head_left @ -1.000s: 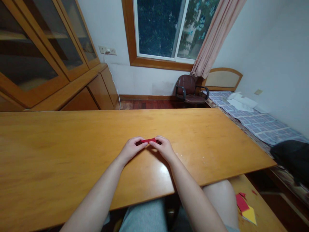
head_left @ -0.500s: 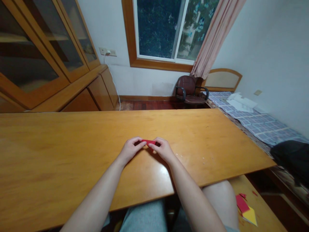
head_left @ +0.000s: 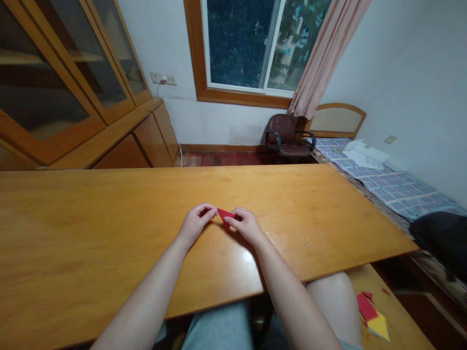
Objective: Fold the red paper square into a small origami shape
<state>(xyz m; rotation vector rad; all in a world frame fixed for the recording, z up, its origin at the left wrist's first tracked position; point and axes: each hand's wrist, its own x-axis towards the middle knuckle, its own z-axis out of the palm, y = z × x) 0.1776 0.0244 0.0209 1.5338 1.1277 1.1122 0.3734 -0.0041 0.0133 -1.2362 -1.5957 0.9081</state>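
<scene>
A small folded piece of red paper [head_left: 226,215] sits between my two hands just above the wooden table [head_left: 109,218]. My left hand [head_left: 195,224] pinches its left corner with thumb and fingertips. My right hand [head_left: 247,224] pinches its right side, fingers curled round it. The paper shows as a small red triangle pointing left; the rest of it is hidden under my right fingers.
Red and yellow paper pieces [head_left: 370,313] lie on a lower wooden surface at the bottom right, beside my knee. A bed [head_left: 394,187] with a dark bag [head_left: 441,240] runs along the right. A brown chair [head_left: 286,136] stands under the window; cabinets line the left wall.
The red paper was a flat strip held level between both hands; now it shows as a tilted triangle, and my hands have shifted slightly apart around it.
</scene>
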